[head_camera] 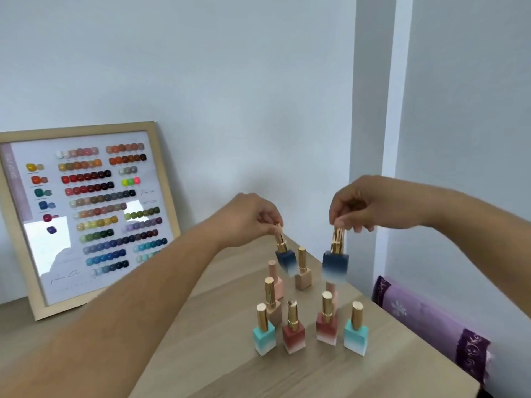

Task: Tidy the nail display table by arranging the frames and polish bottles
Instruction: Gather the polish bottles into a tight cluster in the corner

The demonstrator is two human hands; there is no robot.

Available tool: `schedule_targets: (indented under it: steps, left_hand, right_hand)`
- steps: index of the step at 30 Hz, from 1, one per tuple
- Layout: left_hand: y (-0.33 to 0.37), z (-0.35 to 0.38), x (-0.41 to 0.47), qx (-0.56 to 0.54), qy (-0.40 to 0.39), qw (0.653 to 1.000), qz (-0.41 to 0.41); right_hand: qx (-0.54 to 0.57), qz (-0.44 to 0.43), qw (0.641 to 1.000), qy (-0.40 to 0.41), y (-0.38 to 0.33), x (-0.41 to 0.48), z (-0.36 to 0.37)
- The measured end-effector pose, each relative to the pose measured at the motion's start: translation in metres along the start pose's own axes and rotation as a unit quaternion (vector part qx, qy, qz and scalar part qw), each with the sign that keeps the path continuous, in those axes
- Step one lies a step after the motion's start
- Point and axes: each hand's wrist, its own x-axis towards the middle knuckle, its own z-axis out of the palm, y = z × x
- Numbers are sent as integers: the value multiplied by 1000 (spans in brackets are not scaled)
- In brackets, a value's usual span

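Observation:
My left hand (253, 215) pinches the gold cap of a dark blue polish bottle (286, 258), which hangs tilted above the table. My right hand (362, 205) holds a second dark blue bottle (335, 267) by its cap, upright and lifted. Below them several bottles stand on the wooden table (218, 334): two teal bottles (264, 337) (356, 336), two red ones (293, 334) (327, 326), two beige ones (303, 275) and pink ones behind. A wooden frame (86, 214) showing a nail colour chart leans against the wall at the left.
The table's right edge runs diagonally; beyond it lies purple patterned fabric (431, 326). A white wall and a corner pillar (373, 124) stand close behind the table. The frame rests on the table's far left part.

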Motion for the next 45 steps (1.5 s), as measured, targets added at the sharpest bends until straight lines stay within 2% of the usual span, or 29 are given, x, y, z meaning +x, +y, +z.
schedule_targets:
  steps: [4, 8, 13, 17, 27, 30, 34, 36, 39, 42, 45]
  left_hand:
    - [-30, -15, 32, -15, 48, 998, -46]
    - [-68, 10, 67, 5, 74, 992, -103]
    - [-111, 57, 97, 24, 76, 982, -169]
    - [-124, 82, 112, 42, 74, 981, -177]
    - [-140, 106, 128, 54, 83, 977, -191]
    - [-144, 112, 129, 9, 101, 973, -205]
    - [-149, 123, 124, -110, 137, 956, -234]
    - [-155, 133, 116, -145, 112, 953, -240]
    - [-165, 148, 105, -140, 61, 958, -243]
    - [-168, 158, 101, -141, 86, 956, -244]
    - [-162, 165, 107, -166, 116, 946, -254]
  right_hand:
    - [-32, 15, 999, 41, 32, 63, -15]
    - [-67, 21, 995, 66, 74, 133, 16]
    - [-81, 23, 995, 54, 114, 195, 64]
    - [-93, 17, 995, 29, 126, 221, 82]
    - [-58, -2, 998, 17, 143, 233, 96]
    - [-49, -4, 999, 11, 146, 232, 103]
    - [-16, -10, 1000, 19, 149, 232, 109]
    - [28, 6, 999, 31, 156, 228, 110]
    - [104, 50, 993, 40, 172, 218, 119]
    - [136, 79, 988, 13, 183, 211, 139]
    - [161, 86, 983, 30, 186, 211, 153]
